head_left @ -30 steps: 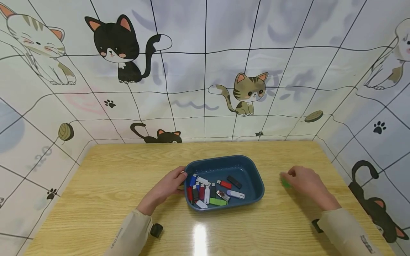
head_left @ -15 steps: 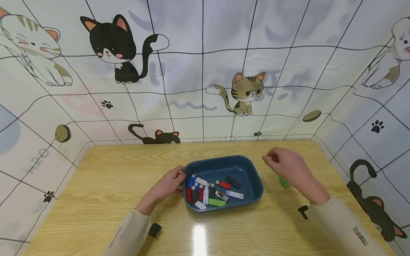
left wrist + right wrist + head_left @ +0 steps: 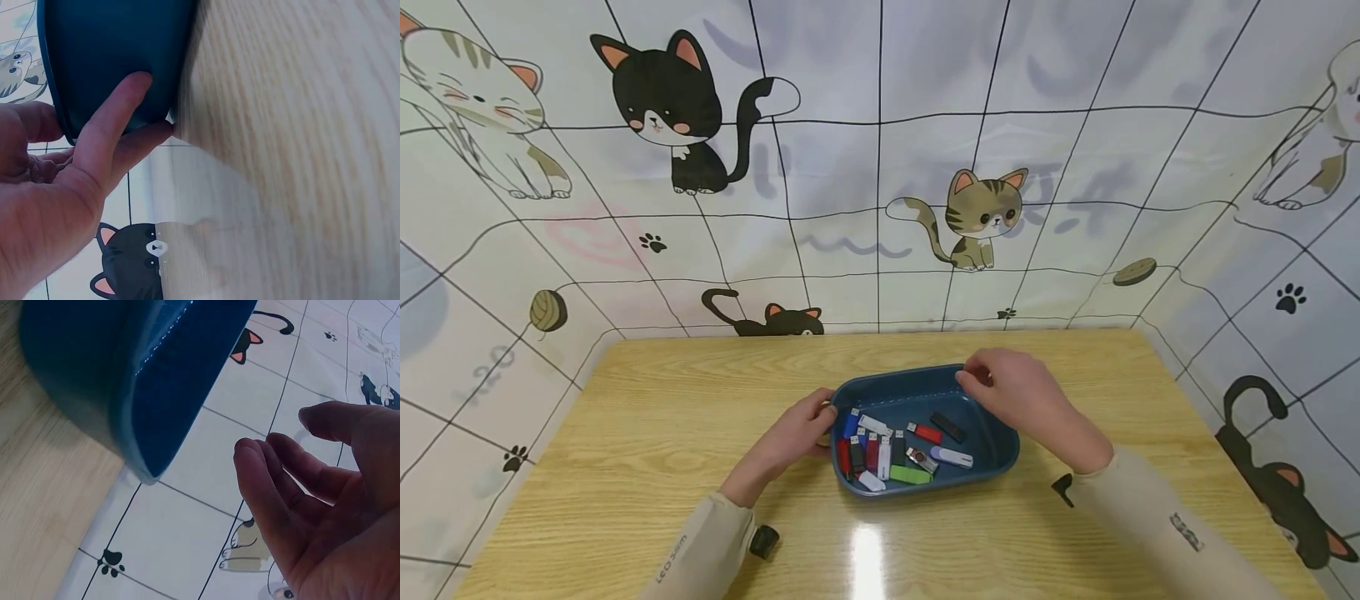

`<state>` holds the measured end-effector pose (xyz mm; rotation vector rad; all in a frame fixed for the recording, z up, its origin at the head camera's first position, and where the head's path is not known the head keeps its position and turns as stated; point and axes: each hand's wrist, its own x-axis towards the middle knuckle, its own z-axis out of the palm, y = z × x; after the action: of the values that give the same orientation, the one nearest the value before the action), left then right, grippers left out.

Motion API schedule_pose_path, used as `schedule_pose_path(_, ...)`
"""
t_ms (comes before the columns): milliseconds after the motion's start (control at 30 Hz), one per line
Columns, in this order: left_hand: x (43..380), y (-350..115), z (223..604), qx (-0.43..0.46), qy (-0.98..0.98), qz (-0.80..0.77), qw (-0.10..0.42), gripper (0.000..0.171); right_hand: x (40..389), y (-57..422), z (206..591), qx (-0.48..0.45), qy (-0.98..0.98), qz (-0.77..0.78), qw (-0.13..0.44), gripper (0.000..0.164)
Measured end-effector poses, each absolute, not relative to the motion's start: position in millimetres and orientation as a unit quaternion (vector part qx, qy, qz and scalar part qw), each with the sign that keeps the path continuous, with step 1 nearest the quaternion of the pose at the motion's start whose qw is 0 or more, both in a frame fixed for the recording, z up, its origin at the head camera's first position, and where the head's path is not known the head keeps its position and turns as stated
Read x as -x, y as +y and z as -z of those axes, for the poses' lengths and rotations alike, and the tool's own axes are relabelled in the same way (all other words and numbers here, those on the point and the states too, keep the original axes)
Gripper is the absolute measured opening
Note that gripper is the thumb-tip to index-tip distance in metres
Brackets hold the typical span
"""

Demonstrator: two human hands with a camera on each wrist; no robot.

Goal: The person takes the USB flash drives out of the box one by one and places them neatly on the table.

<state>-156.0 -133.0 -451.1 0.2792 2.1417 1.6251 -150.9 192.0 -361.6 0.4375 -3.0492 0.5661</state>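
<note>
A dark blue plastic bin sits on the table, a group of USB sticks inside it. My left hand grips its left end, with the thumb at the rim and fingers against the outer wall. Most sticks crowd the left half, among them a red one, a black one, a lime green one and a white and lilac one. My right hand hovers over the back right corner. In the right wrist view its loosely bent fingers hold nothing, apart from the bin.
The wooden table ends at a wall covering printed with cartoon cats, which rises behind and on both sides. My right forearm hides part of the table to the right of the bin.
My right hand has let go of a green stick on the right of the table and moved left to the bin. That stick is now hidden by the arm. My left hand stays put.
</note>
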Motion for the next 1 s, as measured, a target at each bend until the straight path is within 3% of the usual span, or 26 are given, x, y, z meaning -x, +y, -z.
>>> schedule_pose_path(500, 154.6, -128.9, 447.6, -0.119, 0.787, -0.564, 0.221, 0.038, 166.4, 152.1, 365.5, -0.192, -0.97, -0.148, 0.036, 0.017)
schedule_pose_path(1000, 153.7, -126.3, 449.9, -0.096, 0.805, -0.546, 0.211, 0.037, 179.7, 123.7, 381.5, -0.218, -0.966, -0.107, -0.091, 0.018)
